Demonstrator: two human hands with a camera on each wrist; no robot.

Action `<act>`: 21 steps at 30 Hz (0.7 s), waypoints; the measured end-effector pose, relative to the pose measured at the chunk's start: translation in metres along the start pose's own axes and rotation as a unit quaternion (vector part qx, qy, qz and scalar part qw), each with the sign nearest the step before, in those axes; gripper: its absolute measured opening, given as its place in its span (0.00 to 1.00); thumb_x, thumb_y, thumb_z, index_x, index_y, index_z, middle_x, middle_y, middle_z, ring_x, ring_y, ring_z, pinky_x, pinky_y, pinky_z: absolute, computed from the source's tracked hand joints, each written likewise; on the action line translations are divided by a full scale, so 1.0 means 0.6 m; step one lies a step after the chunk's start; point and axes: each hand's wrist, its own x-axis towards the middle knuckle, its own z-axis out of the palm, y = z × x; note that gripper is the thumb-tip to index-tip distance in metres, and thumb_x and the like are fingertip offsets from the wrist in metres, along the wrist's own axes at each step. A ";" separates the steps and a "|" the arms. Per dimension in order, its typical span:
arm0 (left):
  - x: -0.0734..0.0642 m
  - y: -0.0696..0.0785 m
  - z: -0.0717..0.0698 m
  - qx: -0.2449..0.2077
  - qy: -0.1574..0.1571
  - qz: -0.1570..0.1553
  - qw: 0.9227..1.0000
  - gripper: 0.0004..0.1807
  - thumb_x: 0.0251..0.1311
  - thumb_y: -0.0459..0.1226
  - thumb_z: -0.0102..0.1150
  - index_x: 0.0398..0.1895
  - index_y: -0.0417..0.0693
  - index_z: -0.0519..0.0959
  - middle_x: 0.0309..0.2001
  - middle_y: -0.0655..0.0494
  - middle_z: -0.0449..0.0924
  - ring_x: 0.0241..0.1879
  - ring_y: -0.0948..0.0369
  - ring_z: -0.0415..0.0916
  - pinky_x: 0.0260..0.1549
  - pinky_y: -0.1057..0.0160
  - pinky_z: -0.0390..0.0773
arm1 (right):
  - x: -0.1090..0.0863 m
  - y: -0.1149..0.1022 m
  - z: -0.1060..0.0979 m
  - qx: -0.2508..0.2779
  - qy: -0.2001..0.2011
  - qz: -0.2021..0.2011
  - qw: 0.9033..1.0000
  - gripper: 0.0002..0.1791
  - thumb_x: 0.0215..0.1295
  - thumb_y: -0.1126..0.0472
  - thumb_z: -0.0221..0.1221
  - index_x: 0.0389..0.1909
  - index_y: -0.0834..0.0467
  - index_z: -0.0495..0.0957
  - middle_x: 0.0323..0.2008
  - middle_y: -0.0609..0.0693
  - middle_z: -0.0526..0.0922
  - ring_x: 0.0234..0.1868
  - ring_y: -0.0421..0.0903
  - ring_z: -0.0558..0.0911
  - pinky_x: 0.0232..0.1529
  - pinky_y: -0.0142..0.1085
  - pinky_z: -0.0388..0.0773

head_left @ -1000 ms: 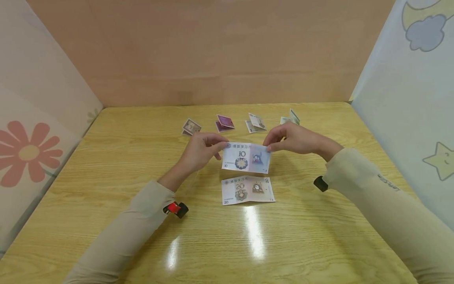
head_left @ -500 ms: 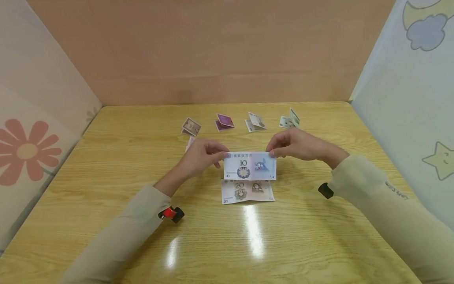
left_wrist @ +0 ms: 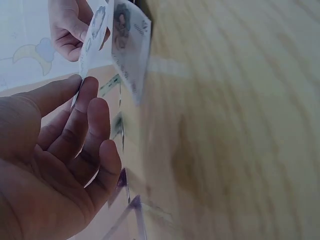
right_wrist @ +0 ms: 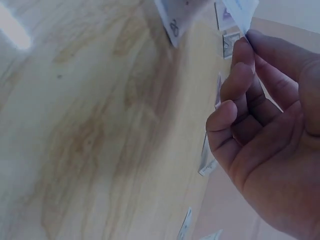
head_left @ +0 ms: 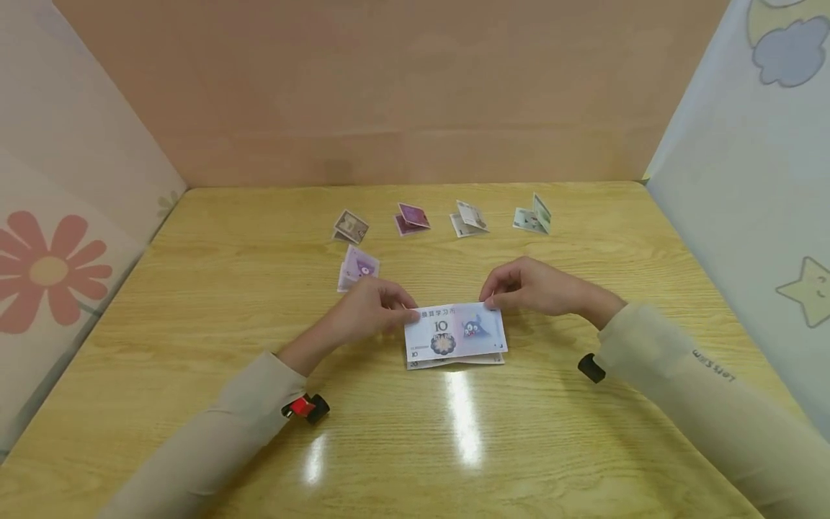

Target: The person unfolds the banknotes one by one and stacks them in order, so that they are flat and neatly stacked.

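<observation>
10 note held
Upper corners are pinched by left hand and right hand; below the fingers, a 20 note is mostly covered.

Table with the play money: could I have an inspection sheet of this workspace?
Surface: wood-grain table, shiny, with bright reflections.
Job's things: 10 note held over the 20 note, mostly hiding it in the head view.
Clutter: folded brown note, magenta note, grey note and green note behind; purple note nearer.
Hands: left hand and right hand each pinch the 10 note near an upper corner with their fingers.
Cables: nothing seen.
Surroundings: orange backdrop, flower-patterned left wall, star-patterned right wall.
</observation>
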 end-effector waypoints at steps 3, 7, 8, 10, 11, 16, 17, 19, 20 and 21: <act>0.001 -0.007 0.007 0.017 -0.004 -0.009 1.000 0.02 0.60 0.37 0.71 0.34 0.49 0.87 0.25 0.51 0.81 0.21 0.59 0.73 0.18 0.66 0.68 | 0.004 0.006 0.009 -0.002 0.000 0.002 1.000 0.03 0.69 0.63 0.64 0.40 0.56 0.85 0.33 0.50 0.83 0.35 0.47 0.76 0.37 0.34 0.72; 0.006 -0.014 0.018 0.071 -0.007 -0.012 0.997 0.03 0.59 0.38 0.72 0.32 0.50 0.87 0.24 0.57 0.81 0.21 0.61 0.74 0.21 0.66 0.71 | 0.008 0.008 0.020 -0.022 0.001 0.005 1.000 0.03 0.68 0.65 0.64 0.38 0.55 0.85 0.32 0.48 0.83 0.34 0.47 0.77 0.37 0.35 0.74; 0.008 -0.014 0.020 0.088 -0.007 -0.013 0.996 0.03 0.59 0.39 0.72 0.31 0.51 0.87 0.23 0.58 0.81 0.22 0.62 0.74 0.22 0.65 0.71 | 0.008 0.009 0.022 -0.031 0.002 0.006 0.999 0.03 0.67 0.65 0.64 0.38 0.55 0.85 0.32 0.47 0.83 0.34 0.46 0.77 0.37 0.35 0.75; 0.011 -0.015 0.024 0.117 -0.005 -0.014 0.993 0.03 0.59 0.39 0.72 0.30 0.52 0.87 0.23 0.60 0.80 0.22 0.63 0.73 0.23 0.65 0.72 | 0.009 0.010 0.027 -0.047 0.001 0.004 0.999 0.03 0.67 0.66 0.64 0.37 0.55 0.85 0.31 0.46 0.83 0.34 0.45 0.78 0.38 0.36 0.76; 0.012 -0.014 0.025 0.128 -0.003 -0.014 0.992 0.04 0.59 0.40 0.72 0.30 0.53 0.87 0.24 0.61 0.80 0.23 0.63 0.73 0.23 0.65 0.72 | 0.009 0.010 0.029 -0.054 0.001 0.005 0.999 0.04 0.67 0.66 0.64 0.37 0.55 0.85 0.31 0.45 0.83 0.34 0.45 0.78 0.38 0.36 0.76; 0.017 -0.009 0.027 0.163 0.005 -0.008 0.987 0.04 0.59 0.40 0.73 0.29 0.53 0.86 0.25 0.62 0.80 0.26 0.62 0.73 0.26 0.64 0.73 | 0.008 0.009 0.035 -0.073 0.004 0.002 0.997 0.04 0.66 0.68 0.65 0.36 0.55 0.84 0.31 0.45 0.82 0.34 0.44 0.78 0.38 0.37 0.77; 0.017 -0.008 0.027 0.166 0.006 -0.008 0.986 0.04 0.59 0.40 0.73 0.28 0.54 0.86 0.25 0.62 0.80 0.26 0.62 0.73 0.27 0.64 0.73 | 0.008 0.009 0.036 -0.076 0.006 0.004 0.997 0.04 0.65 0.68 0.65 0.36 0.55 0.84 0.31 0.45 0.82 0.34 0.44 0.78 0.38 0.37 0.77; 0.018 -0.007 0.027 0.170 0.006 -0.010 0.985 0.05 0.59 0.40 0.73 0.28 0.54 0.86 0.25 0.62 0.80 0.26 0.62 0.73 0.27 0.64 0.73 | 0.007 0.008 0.038 -0.082 0.009 0.005 0.997 0.04 0.65 0.68 0.66 0.36 0.55 0.84 0.31 0.45 0.82 0.34 0.44 0.78 0.38 0.37 0.77; 0.018 -0.006 0.027 0.172 0.006 -0.011 0.985 0.05 0.59 0.40 0.73 0.28 0.54 0.86 0.25 0.62 0.80 0.26 0.62 0.73 0.27 0.64 0.73 | 0.007 0.009 0.039 -0.086 0.011 0.008 0.996 0.04 0.65 0.68 0.66 0.36 0.55 0.84 0.31 0.44 0.82 0.34 0.44 0.78 0.38 0.37 0.77; 0.018 -0.006 0.027 0.174 0.006 -0.009 0.985 0.05 0.59 0.40 0.73 0.28 0.54 0.86 0.25 0.62 0.80 0.26 0.62 0.72 0.27 0.64 0.72 | 0.007 0.009 0.039 -0.088 0.012 0.010 0.996 0.04 0.65 0.68 0.66 0.36 0.55 0.84 0.31 0.44 0.82 0.34 0.44 0.78 0.37 0.37 0.76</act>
